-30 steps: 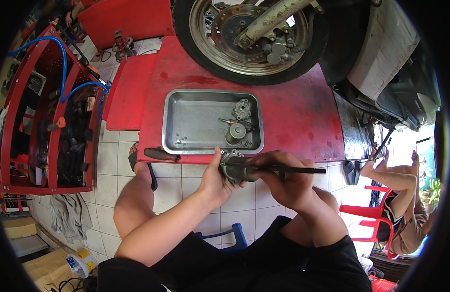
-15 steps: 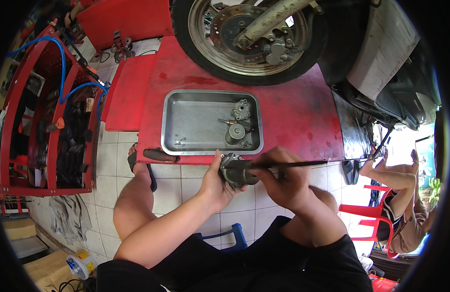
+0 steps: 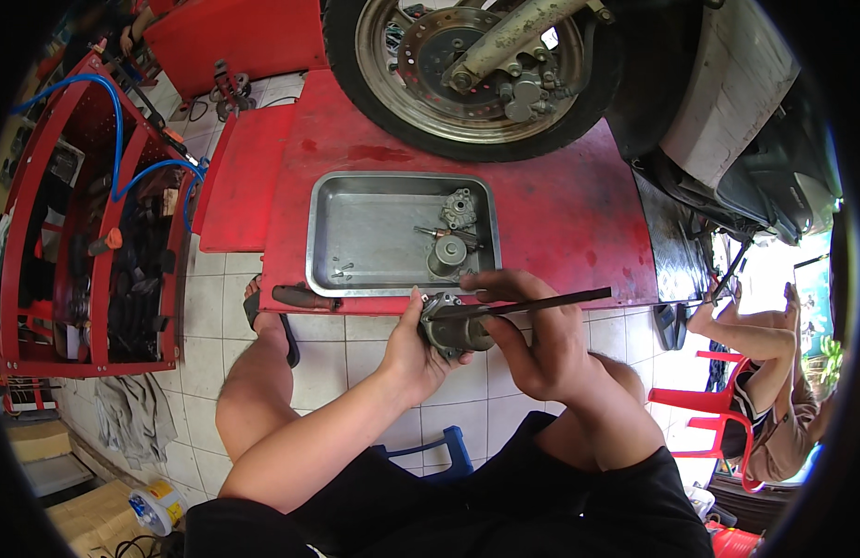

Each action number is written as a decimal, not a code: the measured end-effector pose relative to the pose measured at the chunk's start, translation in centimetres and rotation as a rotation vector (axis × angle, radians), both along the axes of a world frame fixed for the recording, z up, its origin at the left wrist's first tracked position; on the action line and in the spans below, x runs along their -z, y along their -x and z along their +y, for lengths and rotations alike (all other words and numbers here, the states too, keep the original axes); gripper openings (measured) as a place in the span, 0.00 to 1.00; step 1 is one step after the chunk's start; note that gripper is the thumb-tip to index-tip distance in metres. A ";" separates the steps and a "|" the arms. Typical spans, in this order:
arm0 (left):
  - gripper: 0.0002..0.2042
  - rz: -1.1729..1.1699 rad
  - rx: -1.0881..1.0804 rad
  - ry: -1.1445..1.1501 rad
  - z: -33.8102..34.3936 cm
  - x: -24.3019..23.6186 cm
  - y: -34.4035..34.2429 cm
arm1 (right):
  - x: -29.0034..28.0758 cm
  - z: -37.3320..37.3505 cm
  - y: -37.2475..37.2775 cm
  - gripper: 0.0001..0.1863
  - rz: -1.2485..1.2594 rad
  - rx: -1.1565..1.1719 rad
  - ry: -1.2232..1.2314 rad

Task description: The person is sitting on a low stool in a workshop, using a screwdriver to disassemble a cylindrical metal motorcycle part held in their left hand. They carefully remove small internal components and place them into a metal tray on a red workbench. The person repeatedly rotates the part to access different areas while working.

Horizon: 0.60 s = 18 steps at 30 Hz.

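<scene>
My left hand [image 3: 413, 355] grips a greasy metal housing [image 3: 456, 330] above the floor, just in front of the bench edge. My right hand [image 3: 543, 346] holds a long, dark, narrow tool [image 3: 579, 299] across the housing, its thumb near the housing's body and its fingers raised along the tool. Beyond both hands, a steel tray [image 3: 374, 223] contains a cast cover [image 3: 460, 209], a cylindrical part [image 3: 447, 253], a shaft-like piece and several small screws. A dark-handled tool [image 3: 304, 296] lies at the bench edge, left of my hands.
A motorcycle wheel [image 3: 486, 121] rests on the red bench [image 3: 579, 223]. A red tool cart [image 3: 100, 307] with a blue hose stands left; a grey rag [image 3: 127, 414] lies below it. A blue stool [image 3: 453, 451] is under me. A seated person [image 3: 765, 344] is at right.
My right hand's fingers have lifted and shifted forward, and the long tool's far end has swung away from me. My left hand and the housing sit slightly lower than one second ago.
</scene>
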<state>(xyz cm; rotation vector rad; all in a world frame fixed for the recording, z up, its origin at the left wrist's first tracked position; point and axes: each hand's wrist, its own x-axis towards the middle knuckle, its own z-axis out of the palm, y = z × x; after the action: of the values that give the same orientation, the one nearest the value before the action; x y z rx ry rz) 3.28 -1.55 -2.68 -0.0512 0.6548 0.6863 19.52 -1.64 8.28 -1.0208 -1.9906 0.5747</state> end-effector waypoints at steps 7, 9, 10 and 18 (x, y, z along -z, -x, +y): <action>0.31 0.028 -0.012 0.035 0.0 -0.2 -0.1 | 1.6 -0.7 -1.9 0.21 -0.035 -0.076 -0.076; 0.31 0.004 -0.010 0.021 0.0 0.0 -0.2 | 1.5 -0.7 -1.2 0.22 -0.003 0.002 -0.087; 0.31 -0.007 -0.012 0.006 0.0 0.0 -0.2 | 1.5 -0.5 -0.6 0.22 0.046 0.045 -0.086; 0.30 -0.011 -0.023 0.029 0.1 -0.4 0.1 | 0.9 -0.8 -1.5 0.18 -0.093 -0.034 -0.086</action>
<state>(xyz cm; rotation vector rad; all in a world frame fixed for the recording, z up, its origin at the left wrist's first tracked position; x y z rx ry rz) 3.22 -1.49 -2.25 -0.0889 0.6548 0.6984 21.05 -2.47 7.41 -0.9789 -2.0997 0.4633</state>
